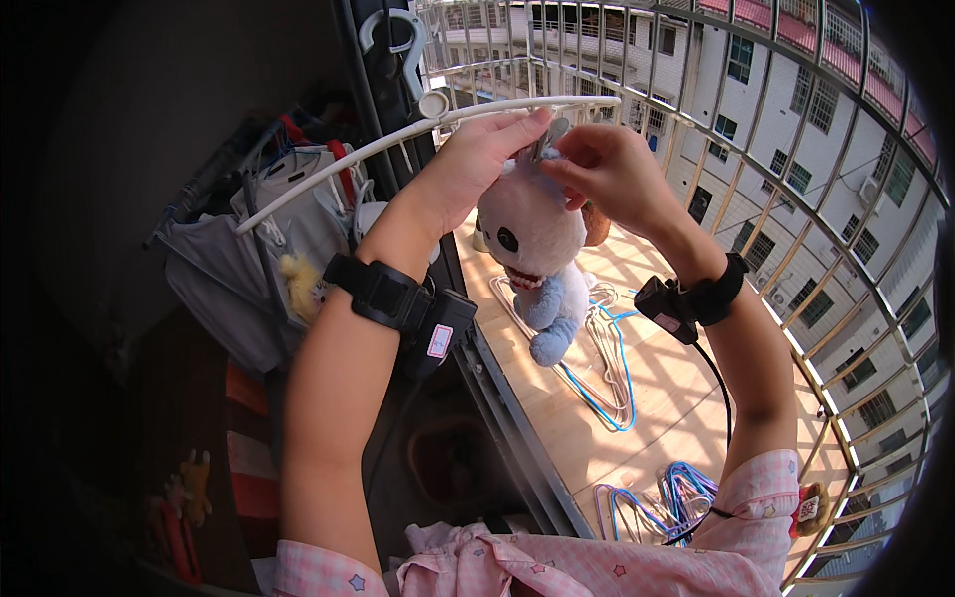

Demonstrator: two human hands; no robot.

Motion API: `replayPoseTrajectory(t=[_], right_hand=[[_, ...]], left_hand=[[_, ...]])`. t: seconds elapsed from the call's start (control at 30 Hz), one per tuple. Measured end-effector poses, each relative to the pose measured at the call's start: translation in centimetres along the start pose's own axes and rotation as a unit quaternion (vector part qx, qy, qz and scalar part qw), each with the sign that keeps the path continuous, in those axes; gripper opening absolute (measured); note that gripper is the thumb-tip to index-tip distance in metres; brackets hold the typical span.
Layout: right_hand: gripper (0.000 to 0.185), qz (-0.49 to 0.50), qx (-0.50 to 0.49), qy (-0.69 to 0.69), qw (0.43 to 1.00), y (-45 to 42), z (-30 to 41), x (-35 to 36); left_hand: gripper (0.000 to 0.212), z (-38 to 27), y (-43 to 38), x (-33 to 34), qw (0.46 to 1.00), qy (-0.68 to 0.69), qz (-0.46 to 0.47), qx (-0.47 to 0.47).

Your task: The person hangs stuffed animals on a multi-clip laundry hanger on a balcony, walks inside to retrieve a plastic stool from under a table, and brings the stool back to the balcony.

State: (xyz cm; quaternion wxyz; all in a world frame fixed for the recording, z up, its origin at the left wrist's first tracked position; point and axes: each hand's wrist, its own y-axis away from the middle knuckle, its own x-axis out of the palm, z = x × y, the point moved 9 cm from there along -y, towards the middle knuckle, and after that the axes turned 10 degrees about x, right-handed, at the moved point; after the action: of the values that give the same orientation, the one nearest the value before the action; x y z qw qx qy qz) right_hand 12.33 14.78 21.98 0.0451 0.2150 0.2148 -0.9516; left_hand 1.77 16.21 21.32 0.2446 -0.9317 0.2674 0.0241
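Note:
A plush panda toy, white with pale blue limbs and a red collar trim, hangs below a white plastic drying hanger with clips. My left hand is at the rail of the hanger, its thumb pressed on a grey clip above the toy's head. My right hand pinches the top of the toy's head beside that clip. A large grey hook rises from the hanger. A small yellow plush toy hangs at the hanger's left part.
Metal window bars curve along the right. On the sunlit ledge lie white and blue wire hangers and a bundle of purple and blue hangers. A dark sliding-door track runs beside it. Grey clothes hang at left.

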Motion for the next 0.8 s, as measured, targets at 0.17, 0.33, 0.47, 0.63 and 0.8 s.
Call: replayPoseTrajectory(t=[0.17,0.33,0.47,0.63,0.8], right_hand=[[0.020,0.005,0.027,-0.016,0.999,0.1,-1.4,0.3],[0.019,0.031,0.037,-0.065,0.997,-0.2,-2.6,0.6],[0.018,0.051,0.070,-0.113,0.990,-0.2,-3.2,0.7],[0.019,0.065,0.085,-0.176,0.979,-0.1,-3.3,0.8],[0.034,0.050,0.087,-0.150,0.984,-0.7,-2.9,1.0]], left_hand=[[0.042,2.3,1.1,-0.7,0.997,0.028,-0.066,-0.022],[0.030,2.6,1.3,-1.4,0.995,-0.045,-0.064,0.062],[0.021,1.8,0.6,-1.7,0.967,-0.223,-0.078,0.092],[0.009,0.8,0.5,-2.3,0.942,-0.293,-0.099,0.127],[0.010,1.0,0.7,-2.1,0.939,-0.291,-0.120,0.136]])
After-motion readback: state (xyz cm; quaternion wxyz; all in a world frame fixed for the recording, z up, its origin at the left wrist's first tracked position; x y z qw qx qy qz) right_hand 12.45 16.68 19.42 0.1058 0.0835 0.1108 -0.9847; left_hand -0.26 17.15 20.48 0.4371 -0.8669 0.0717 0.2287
